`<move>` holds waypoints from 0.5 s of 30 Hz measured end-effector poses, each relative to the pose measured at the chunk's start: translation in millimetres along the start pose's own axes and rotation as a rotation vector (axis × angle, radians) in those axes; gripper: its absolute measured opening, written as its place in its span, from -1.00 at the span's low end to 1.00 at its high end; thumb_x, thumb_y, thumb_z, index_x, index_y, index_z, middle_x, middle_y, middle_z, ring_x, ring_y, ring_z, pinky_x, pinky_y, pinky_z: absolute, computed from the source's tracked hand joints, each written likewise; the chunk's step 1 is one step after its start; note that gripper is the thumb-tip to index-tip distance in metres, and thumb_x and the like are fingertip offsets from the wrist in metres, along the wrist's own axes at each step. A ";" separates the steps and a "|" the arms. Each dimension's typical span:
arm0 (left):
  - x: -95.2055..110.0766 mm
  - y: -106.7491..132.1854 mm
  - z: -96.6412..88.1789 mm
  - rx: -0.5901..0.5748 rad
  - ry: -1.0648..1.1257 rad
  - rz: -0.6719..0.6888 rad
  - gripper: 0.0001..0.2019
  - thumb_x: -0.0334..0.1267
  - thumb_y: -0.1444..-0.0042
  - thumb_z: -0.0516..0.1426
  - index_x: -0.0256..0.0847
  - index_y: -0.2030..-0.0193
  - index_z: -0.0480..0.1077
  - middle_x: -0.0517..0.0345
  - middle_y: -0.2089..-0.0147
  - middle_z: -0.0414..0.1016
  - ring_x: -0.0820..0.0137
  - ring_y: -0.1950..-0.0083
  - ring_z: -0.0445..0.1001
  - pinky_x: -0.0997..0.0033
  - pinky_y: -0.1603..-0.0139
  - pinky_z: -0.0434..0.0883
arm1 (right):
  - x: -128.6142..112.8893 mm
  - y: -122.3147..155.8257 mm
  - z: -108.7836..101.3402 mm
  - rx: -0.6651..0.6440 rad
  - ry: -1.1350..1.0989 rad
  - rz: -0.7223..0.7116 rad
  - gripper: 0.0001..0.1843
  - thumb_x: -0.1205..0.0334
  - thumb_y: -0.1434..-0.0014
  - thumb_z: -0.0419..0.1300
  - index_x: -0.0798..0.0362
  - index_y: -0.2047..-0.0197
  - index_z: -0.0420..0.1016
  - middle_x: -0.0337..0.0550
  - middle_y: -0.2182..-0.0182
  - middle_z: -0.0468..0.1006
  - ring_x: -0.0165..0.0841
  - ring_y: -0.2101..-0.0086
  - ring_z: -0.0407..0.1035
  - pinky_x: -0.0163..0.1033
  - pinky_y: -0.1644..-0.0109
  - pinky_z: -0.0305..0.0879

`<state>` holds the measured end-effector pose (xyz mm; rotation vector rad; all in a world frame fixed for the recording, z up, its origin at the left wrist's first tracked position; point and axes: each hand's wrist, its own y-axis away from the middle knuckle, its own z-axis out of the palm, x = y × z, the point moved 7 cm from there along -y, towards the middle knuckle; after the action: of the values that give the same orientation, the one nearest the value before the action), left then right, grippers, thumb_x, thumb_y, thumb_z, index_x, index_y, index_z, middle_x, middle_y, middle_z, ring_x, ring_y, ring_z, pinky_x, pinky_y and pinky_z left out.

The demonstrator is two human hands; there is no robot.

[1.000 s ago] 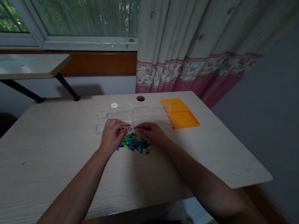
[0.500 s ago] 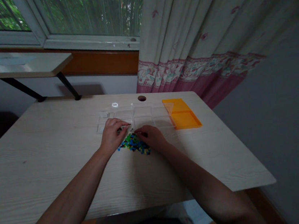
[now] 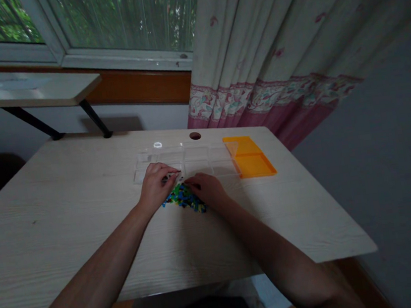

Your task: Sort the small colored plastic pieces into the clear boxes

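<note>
A heap of small blue, green and black pieces (image 3: 183, 199) lies in the middle of a pale wooden table (image 3: 85, 213). My left hand (image 3: 155, 183) rests at the heap's left edge, fingers curled and pinched together on something too small to name. My right hand (image 3: 206, 189) sits on the heap's right side, fingers bent down into the pieces. Just behind both hands stands a clear plastic box with compartments (image 3: 191, 158); its orange lid (image 3: 249, 155) lies open at its right end.
A round cable hole (image 3: 195, 136) is in the table behind the box. A second small table (image 3: 25, 88) stands at the back left under the window. A patterned curtain (image 3: 272, 56) hangs at the back right. The table's right edge drops off beyond the lid.
My right hand has slid a little down and left, deeper into the heap. My left hand has hardly moved. The view has shifted slightly.
</note>
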<state>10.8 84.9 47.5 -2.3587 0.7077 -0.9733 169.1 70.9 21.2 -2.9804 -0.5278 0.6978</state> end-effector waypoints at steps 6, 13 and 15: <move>0.8 -1.0 -2.2 0.008 0.002 0.001 -0.84 -0.17 -0.24 0.16 -0.13 0.17 0.55 0.09 0.24 0.50 0.27 0.10 0.39 0.20 -0.01 0.31 | -0.8 0.2 -0.7 -0.011 0.012 -0.010 -0.71 0.24 -0.30 0.11 -0.03 0.00 0.60 -0.12 0.21 0.60 -0.33 0.18 0.42 -0.29 0.08 0.25; 0.4 -1.3 -2.8 0.007 0.002 -0.015 -0.84 -0.16 -0.24 0.16 -0.13 0.19 0.55 0.09 0.24 0.50 0.27 0.10 0.40 0.18 -0.02 0.31 | 0.5 -0.3 -1.3 0.010 -0.027 0.003 -0.71 0.22 -0.28 0.14 -0.04 -0.01 0.59 -0.12 0.20 0.60 -0.32 0.18 0.43 -0.27 0.07 0.26; -0.1 -1.1 -2.6 0.007 0.003 -0.017 -0.84 -0.16 -0.24 0.15 -0.13 0.19 0.55 0.09 0.23 0.50 0.27 0.10 0.40 0.19 -0.02 0.31 | 0.2 -0.3 -0.3 -0.002 -0.010 0.017 -0.71 0.20 -0.29 0.13 -0.05 -0.02 0.59 -0.11 0.18 0.60 -0.31 0.17 0.43 -0.26 0.08 0.27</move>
<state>9.1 85.2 49.8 -2.3612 0.6851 -0.9854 169.3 71.2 21.4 -2.9881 -0.5040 0.7141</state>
